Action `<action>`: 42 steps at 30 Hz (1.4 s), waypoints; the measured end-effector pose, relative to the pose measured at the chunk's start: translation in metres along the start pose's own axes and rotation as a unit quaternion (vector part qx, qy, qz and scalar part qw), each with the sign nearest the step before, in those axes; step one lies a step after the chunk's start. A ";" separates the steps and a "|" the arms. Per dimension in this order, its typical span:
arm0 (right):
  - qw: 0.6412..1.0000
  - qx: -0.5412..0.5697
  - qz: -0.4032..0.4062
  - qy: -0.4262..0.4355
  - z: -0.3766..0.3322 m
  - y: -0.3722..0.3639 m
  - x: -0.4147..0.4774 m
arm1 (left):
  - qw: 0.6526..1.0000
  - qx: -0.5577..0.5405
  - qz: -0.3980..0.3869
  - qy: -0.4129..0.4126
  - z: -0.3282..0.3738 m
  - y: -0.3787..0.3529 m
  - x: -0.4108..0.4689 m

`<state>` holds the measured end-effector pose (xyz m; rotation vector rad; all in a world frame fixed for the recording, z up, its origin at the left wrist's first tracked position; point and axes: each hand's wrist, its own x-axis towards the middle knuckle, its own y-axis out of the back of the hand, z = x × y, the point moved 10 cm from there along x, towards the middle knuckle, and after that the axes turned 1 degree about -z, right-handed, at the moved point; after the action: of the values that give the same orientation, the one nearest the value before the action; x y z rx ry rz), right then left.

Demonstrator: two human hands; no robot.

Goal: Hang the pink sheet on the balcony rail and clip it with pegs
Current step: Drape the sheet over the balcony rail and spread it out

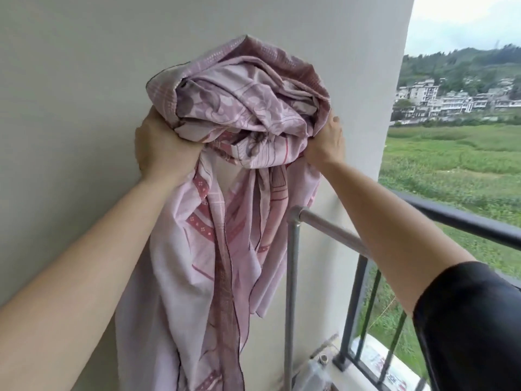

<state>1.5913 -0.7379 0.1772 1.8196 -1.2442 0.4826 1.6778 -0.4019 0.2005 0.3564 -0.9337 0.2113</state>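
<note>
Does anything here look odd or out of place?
Only the pink sheet: it is a crumpled wad held high by the left hand and right hand, tails dangling, not spread over the rail. No pegs show.

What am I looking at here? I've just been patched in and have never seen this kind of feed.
There is only one picture, from a camera worn on a person's head, looking forward and down. No machine: the two bare arms are the wearer's own. The left hand and right hand grip a bunched pink sheet raised in front of a pale wall, its loose end hanging down. Lower right is a grey metal bar and the dark balcony rail. The sheet is not on either yet, and no pegs show.
</note>
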 end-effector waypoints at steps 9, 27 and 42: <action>0.858 -0.391 -0.289 -0.164 0.128 0.089 -0.072 | 0.924 -0.176 -0.291 0.176 0.023 -0.113 -0.099; 0.826 -0.416 -0.267 -0.272 0.136 0.330 -0.270 | 0.598 -0.495 -0.565 0.278 0.201 -0.094 -0.314; 0.885 -0.383 -0.015 -0.264 0.108 0.625 -0.386 | 0.479 -0.558 -0.618 0.277 0.412 0.028 -0.469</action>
<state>0.8530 -0.6956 0.1131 1.2886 -1.4748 -0.5218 1.0894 -0.5473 0.0480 -0.3508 0.1712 -1.5435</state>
